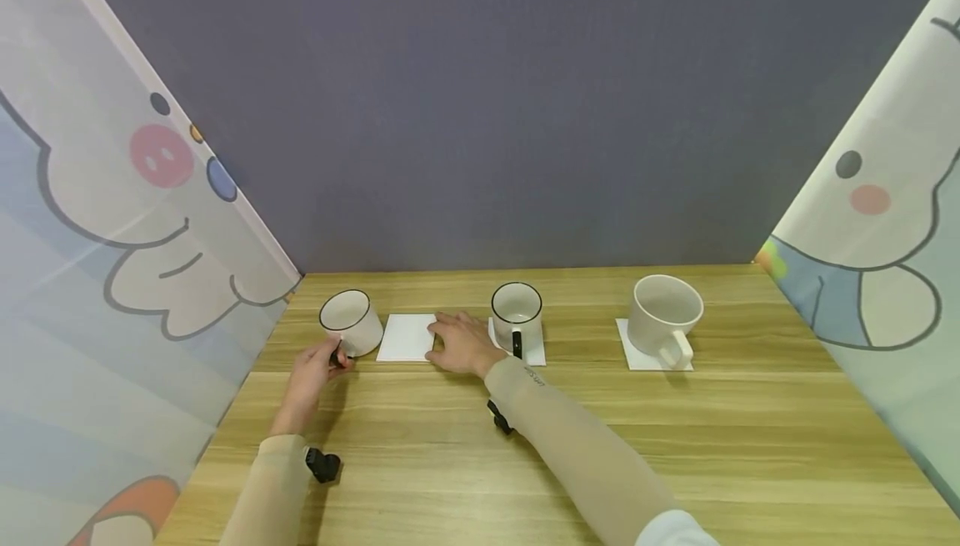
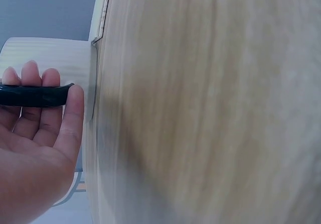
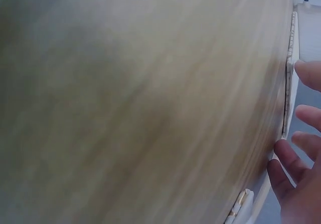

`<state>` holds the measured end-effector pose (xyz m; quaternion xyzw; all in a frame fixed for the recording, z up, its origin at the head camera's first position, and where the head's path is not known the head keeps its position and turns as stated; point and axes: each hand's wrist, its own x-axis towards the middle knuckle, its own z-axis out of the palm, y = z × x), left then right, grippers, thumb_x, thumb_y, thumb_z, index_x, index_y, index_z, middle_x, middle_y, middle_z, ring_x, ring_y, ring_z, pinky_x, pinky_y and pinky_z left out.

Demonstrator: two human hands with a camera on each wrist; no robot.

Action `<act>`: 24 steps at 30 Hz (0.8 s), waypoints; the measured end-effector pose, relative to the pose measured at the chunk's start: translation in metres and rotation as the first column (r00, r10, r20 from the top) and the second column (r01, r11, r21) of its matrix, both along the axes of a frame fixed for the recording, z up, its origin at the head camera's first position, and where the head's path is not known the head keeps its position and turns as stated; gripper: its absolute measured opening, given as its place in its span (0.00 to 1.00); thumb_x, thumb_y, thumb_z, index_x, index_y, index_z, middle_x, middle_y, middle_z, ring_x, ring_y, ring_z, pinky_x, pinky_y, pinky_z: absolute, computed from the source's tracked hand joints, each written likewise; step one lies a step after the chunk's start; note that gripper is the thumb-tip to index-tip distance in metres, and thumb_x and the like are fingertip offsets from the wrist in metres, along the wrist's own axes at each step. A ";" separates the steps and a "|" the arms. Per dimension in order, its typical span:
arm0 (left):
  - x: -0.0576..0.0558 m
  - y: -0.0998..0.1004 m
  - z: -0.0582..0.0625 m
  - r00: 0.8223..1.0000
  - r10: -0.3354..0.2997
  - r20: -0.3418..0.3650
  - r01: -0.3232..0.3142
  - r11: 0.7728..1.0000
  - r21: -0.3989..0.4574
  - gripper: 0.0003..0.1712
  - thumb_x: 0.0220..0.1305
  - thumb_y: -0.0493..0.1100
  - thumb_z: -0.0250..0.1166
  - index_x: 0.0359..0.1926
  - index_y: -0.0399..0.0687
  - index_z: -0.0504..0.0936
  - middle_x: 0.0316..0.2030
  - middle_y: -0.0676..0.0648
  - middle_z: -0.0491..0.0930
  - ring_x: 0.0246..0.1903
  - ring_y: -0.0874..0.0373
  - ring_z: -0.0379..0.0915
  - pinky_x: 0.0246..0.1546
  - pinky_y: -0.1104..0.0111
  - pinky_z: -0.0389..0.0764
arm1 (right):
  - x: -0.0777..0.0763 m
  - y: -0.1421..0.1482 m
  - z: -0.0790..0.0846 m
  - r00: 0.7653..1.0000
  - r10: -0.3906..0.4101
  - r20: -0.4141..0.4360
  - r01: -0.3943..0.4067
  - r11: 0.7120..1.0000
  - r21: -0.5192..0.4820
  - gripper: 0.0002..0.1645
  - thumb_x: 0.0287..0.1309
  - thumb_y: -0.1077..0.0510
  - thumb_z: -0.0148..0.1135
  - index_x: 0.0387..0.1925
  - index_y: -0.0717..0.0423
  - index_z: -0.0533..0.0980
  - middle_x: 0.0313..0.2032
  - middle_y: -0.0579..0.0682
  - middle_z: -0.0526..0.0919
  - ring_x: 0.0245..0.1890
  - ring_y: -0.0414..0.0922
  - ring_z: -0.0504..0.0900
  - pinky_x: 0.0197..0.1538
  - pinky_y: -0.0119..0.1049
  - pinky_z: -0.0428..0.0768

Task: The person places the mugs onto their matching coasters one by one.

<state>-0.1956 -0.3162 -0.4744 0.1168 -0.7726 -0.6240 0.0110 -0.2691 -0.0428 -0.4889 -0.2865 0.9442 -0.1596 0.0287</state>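
At the left, a white mug [image 1: 358,328] with a black rim stands on the table. My left hand [image 1: 313,375] has its fingers curled around the mug's black handle [image 2: 35,96]. Just right of that mug lies a flat white square coaster [image 1: 406,338] with nothing on it. My right hand [image 1: 467,344] rests at the coaster's right edge, fingers spread and slightly bent. The right wrist view has these fingertips [image 3: 307,112] close along the coaster edge [image 3: 288,98]; how firmly they touch is unclear.
A second black-rimmed white mug [image 1: 517,308] stands on another white coaster [image 1: 536,350], right beside my right hand. Farther right, a plain white mug [image 1: 660,313] sits on a coaster [image 1: 637,358]. A grey wall panel [image 1: 495,112] rises behind the wooden table [image 1: 420,463].
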 end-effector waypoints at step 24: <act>0.000 0.002 0.000 1.000 0.017 -0.004 -0.017 1.000 0.000 0.29 0.81 0.55 0.48 0.31 0.37 0.76 0.32 0.48 0.76 0.39 0.54 0.77 0.52 0.58 0.82 | -0.002 -0.003 0.001 1.000 -0.005 0.020 0.005 1.000 0.030 0.34 0.64 0.35 0.63 0.67 0.41 0.75 0.72 0.44 0.69 0.62 0.46 0.70 0.65 0.42 0.69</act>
